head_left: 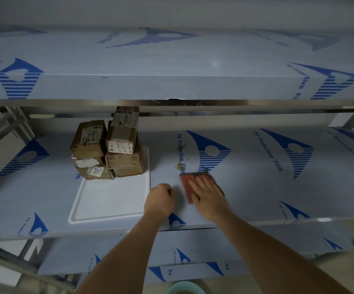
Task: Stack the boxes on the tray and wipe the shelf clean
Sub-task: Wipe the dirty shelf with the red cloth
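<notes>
Right hand [205, 187] pressed flat on sponge [201, 183]; left [160, 198] clenched, empty. Should push toward debris [179, 165], pressure even.

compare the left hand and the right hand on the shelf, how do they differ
The left hand is curled into a fist and holds nothing; the right hand lies flat with fingers spread. The right hand presses a reddish cloth onto the shelf; the left sits beside the tray. Both are bare.

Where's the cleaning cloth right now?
The cloth lies flat on the middle shelf, under the right hand, just right of the white tray holding the stacked boxes.
</notes>
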